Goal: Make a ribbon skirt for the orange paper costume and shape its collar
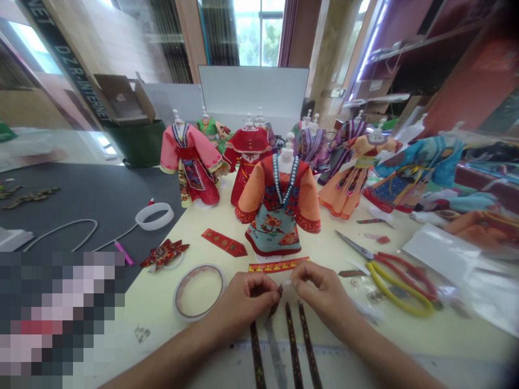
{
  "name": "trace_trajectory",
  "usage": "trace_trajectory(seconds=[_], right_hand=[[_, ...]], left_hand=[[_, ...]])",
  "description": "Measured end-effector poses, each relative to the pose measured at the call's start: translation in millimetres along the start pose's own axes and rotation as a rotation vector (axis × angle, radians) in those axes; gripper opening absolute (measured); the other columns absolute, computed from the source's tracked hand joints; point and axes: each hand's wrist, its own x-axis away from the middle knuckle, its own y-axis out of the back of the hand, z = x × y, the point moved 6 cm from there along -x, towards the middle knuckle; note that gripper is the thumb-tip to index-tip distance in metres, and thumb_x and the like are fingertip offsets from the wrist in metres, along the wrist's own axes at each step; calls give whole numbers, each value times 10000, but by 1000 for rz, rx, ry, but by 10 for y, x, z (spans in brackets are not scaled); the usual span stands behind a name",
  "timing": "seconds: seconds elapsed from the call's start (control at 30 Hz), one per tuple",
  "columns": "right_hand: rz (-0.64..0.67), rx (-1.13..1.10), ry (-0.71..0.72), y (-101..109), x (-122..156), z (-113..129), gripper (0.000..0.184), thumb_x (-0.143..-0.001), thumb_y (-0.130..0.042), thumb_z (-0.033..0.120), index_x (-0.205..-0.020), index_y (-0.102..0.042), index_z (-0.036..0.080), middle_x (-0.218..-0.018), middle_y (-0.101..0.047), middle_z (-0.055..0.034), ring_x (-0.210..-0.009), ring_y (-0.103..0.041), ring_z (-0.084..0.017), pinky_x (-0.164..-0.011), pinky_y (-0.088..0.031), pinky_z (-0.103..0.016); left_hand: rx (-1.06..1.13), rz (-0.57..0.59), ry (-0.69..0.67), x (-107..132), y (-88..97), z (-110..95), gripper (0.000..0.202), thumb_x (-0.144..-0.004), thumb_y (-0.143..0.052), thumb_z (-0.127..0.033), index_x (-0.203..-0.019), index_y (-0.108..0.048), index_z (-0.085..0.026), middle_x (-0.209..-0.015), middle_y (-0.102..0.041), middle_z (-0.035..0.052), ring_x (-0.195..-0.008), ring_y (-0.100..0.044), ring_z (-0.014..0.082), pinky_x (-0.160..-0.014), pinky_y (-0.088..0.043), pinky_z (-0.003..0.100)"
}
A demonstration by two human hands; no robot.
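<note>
My left hand (255, 294) is closed in a pinch on the tip of a dark patterned ribbon strip (274, 309). A greyish translucent strip (275, 346) runs down from just below that tip. Close by on the right, the fingers of my right hand (318, 283) pinch a small whitish scrap (287, 282), too blurred to name. More dark ribbon strips with pointed ends lie below my hands, one on the left (257, 356) and two on the right (293, 346). A red and yellow patterned strip (263, 267) lies just beyond my fingers.
A doll-size orange and blue robe (278, 216) on a stand faces me, with several other dressed stands behind. Left of my hands lies a tape roll (178, 308). Scissors (381, 270) with red and yellow handles lie right. A ruler (344, 350) crosses the table front.
</note>
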Motion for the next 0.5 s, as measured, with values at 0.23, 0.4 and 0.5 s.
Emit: trace_trajectory(seconds=[0.23, 0.4, 0.5], right_hand=[[-78, 42, 20, 154, -51, 20, 142, -739, -499, 242, -621, -543, 175, -593, -550, 11, -594, -513, -135, -567, -416, -239], [-127, 125, 50, 241, -96, 51, 129, -755, -491, 233, -649, -540, 178, -612, -548, 11, -610, -513, -136, -572, -408, -240], [-154, 170, 67, 291, -21, 102, 119, -770, -487, 210, -659, -521, 182, -627, -541, 8, -624, -512, -141, -570, -397, -246]], left_hand=[[38, -12, 6, -10, 13, 29, 97, -665, -613, -240, -664, -629, -144, -633, -620, -10, -600, -546, 118, -597, -418, 229], [40, -28, -24, -28, 47, 19, 106, -667, -631, -250, -672, -629, -145, -635, -636, -5, -621, -566, 129, -639, -434, 245], [29, -35, -48, -21, 80, 2, 127, -688, -626, -272, -696, -632, -146, -657, -647, -1, -637, -578, 136, -646, -440, 248]])
